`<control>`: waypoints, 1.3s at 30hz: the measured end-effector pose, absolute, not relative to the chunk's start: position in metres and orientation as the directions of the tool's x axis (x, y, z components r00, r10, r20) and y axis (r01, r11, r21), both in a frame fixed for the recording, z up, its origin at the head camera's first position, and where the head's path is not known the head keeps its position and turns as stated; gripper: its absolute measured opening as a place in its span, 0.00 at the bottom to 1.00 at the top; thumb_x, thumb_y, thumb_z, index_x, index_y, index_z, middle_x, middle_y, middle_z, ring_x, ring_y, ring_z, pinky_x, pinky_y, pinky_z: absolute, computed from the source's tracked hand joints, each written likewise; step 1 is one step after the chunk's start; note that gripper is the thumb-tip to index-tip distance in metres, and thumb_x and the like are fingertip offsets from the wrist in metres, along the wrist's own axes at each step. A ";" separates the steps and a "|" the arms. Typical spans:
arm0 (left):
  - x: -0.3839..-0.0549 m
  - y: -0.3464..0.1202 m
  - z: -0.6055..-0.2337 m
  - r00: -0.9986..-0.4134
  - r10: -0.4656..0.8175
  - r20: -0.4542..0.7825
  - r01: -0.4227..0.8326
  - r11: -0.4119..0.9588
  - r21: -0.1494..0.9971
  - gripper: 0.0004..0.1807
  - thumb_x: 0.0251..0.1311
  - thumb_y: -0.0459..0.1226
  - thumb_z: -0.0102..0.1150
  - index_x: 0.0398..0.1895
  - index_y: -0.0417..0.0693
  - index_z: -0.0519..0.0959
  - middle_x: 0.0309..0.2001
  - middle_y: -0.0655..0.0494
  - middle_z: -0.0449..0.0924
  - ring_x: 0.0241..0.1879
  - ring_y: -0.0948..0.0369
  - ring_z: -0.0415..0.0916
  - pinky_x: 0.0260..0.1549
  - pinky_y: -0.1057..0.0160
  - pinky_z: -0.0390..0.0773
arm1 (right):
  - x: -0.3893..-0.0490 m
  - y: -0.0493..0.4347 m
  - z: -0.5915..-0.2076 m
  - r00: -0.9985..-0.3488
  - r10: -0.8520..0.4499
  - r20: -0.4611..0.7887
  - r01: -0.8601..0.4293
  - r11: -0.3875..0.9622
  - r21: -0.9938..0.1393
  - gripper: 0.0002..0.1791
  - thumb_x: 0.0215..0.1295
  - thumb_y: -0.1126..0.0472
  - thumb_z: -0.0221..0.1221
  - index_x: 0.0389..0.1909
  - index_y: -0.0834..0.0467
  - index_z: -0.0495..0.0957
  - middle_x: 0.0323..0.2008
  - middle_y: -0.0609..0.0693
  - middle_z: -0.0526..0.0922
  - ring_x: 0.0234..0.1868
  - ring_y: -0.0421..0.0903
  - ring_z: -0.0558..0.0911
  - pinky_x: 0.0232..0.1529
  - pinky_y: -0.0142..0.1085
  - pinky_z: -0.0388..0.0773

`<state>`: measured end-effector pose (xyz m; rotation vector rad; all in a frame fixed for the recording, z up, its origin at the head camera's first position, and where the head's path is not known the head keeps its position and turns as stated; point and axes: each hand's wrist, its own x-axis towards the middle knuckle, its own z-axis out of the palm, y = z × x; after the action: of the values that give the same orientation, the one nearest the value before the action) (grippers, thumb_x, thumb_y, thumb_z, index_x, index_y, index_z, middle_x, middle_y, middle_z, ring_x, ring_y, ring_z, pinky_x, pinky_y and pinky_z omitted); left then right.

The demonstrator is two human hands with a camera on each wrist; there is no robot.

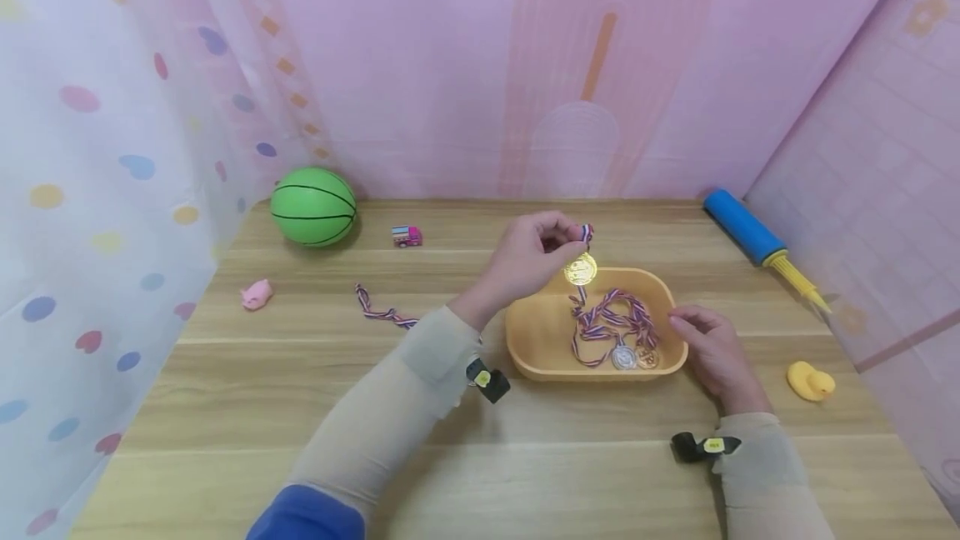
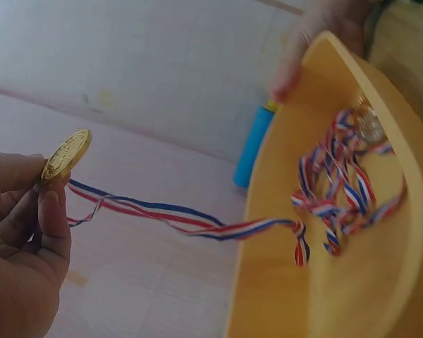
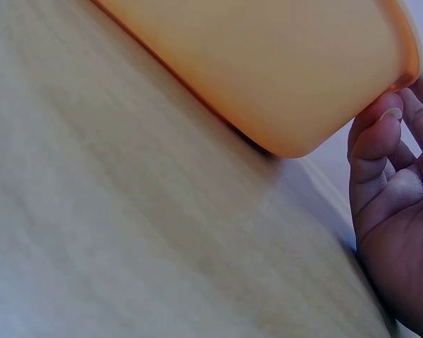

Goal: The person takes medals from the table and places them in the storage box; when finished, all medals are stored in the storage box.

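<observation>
Left hand (image 1: 536, 252): thumb and fingers clamped on a round, gold-coloured medal (image 1: 581, 268). The medal is held raised, clear of the basin, and its red, white and blue striped ribbon (image 2: 155, 210) trails over a yellow-orange oval basin (image 1: 540, 336). Right hand (image 1: 716, 350): fingertips pinched on the basin's rim at its right end. Inside the basin: a round silver-coloured medal (image 1: 623, 357), a bronze-coloured medal (image 1: 647, 357) just beside it, and tangled striped ribbons (image 1: 636, 315). On the wood-grain table (image 1: 600, 473), left of the basin: another striped ribbon (image 1: 382, 315), partly hidden by the left forearm. Farther left: a green ball with black lines (image 1: 313, 207), a small pink toy truck (image 1: 407, 236) and a pink pig figure (image 1: 257, 294). To the right: a blue-and-yellow pump (image 1: 746, 227) and a yellow toy duck (image 1: 810, 381).
</observation>
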<state>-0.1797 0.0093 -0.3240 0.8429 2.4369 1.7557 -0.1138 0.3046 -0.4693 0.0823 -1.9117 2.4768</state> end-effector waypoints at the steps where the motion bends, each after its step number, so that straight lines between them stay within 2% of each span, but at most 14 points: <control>1: -0.182 0.008 -0.329 -0.863 0.427 0.271 0.396 0.236 0.888 0.03 0.58 0.33 0.64 0.33 0.43 0.80 0.30 0.55 0.80 0.30 0.61 0.75 0.31 0.66 0.78 | -0.114 0.304 -0.470 -0.998 -0.022 0.052 -0.045 -0.250 -0.967 0.10 0.67 0.71 0.55 0.37 0.57 0.83 0.41 0.46 0.80 0.44 0.41 0.77 0.42 0.29 0.79; 6: -0.189 0.005 -0.361 -0.899 0.424 0.110 0.273 0.346 0.897 0.03 0.58 0.34 0.65 0.33 0.46 0.80 0.31 0.56 0.80 0.30 0.58 0.77 0.30 0.65 0.79 | -0.116 0.303 -0.470 -0.998 -0.014 0.069 -0.063 -0.261 -0.963 0.12 0.67 0.73 0.54 0.36 0.56 0.84 0.39 0.47 0.82 0.42 0.41 0.78 0.40 0.29 0.79; 12: -0.188 0.021 -0.397 -0.886 0.459 -0.071 0.190 0.497 0.847 0.03 0.59 0.36 0.65 0.32 0.50 0.80 0.31 0.59 0.80 0.32 0.61 0.78 0.30 0.67 0.79 | -0.115 0.303 -0.471 -0.998 -0.017 0.064 -0.057 -0.269 -0.961 0.10 0.66 0.72 0.56 0.37 0.58 0.84 0.39 0.47 0.82 0.43 0.41 0.77 0.40 0.29 0.79; 16: -0.186 0.033 -0.410 -0.858 0.505 -0.092 0.239 0.552 0.799 0.03 0.58 0.35 0.65 0.33 0.49 0.81 0.29 0.60 0.80 0.32 0.65 0.77 0.34 0.70 0.76 | -0.114 0.303 -0.470 -0.999 -0.007 0.054 -0.051 -0.252 -0.966 0.10 0.66 0.72 0.56 0.36 0.57 0.84 0.40 0.47 0.81 0.43 0.42 0.77 0.42 0.29 0.78; 21: -0.184 0.045 -0.417 -0.825 0.553 -0.118 0.276 0.576 0.769 0.03 0.56 0.35 0.67 0.32 0.48 0.81 0.28 0.61 0.80 0.30 0.66 0.77 0.30 0.72 0.76 | -0.115 0.303 -0.468 -0.999 -0.002 0.051 -0.049 -0.228 -0.972 0.08 0.66 0.71 0.57 0.37 0.58 0.83 0.40 0.46 0.81 0.44 0.42 0.76 0.43 0.29 0.78; 26: -0.181 0.051 -0.422 -0.793 0.590 -0.154 0.263 0.559 0.786 0.04 0.55 0.33 0.67 0.32 0.46 0.81 0.28 0.60 0.81 0.29 0.66 0.78 0.29 0.71 0.77 | -0.117 0.303 -0.468 -0.998 -0.008 0.060 -0.056 -0.236 -0.970 0.07 0.66 0.71 0.57 0.37 0.60 0.83 0.39 0.47 0.81 0.44 0.42 0.77 0.42 0.29 0.78; 33: -0.180 0.052 -0.427 -0.764 0.609 -0.212 0.220 0.556 0.802 0.05 0.54 0.31 0.68 0.33 0.45 0.81 0.29 0.58 0.83 0.29 0.66 0.79 0.29 0.71 0.77 | -0.118 0.302 -0.469 -0.998 0.005 0.066 -0.065 -0.238 -0.969 0.10 0.65 0.71 0.57 0.36 0.56 0.84 0.38 0.45 0.82 0.43 0.40 0.77 0.42 0.28 0.78; 39: -0.179 0.053 -0.430 -0.716 0.661 -0.225 0.238 0.534 0.812 0.05 0.54 0.31 0.67 0.33 0.43 0.81 0.28 0.58 0.83 0.28 0.66 0.79 0.28 0.70 0.78 | -0.117 0.302 -0.468 -0.998 0.008 0.058 -0.058 -0.247 -0.967 0.08 0.65 0.71 0.57 0.36 0.58 0.84 0.39 0.45 0.82 0.43 0.40 0.77 0.42 0.29 0.78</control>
<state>-0.1795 0.0530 -0.4296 0.7275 2.2577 1.0840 -0.1171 0.3018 -0.4683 0.0633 -1.9008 2.4476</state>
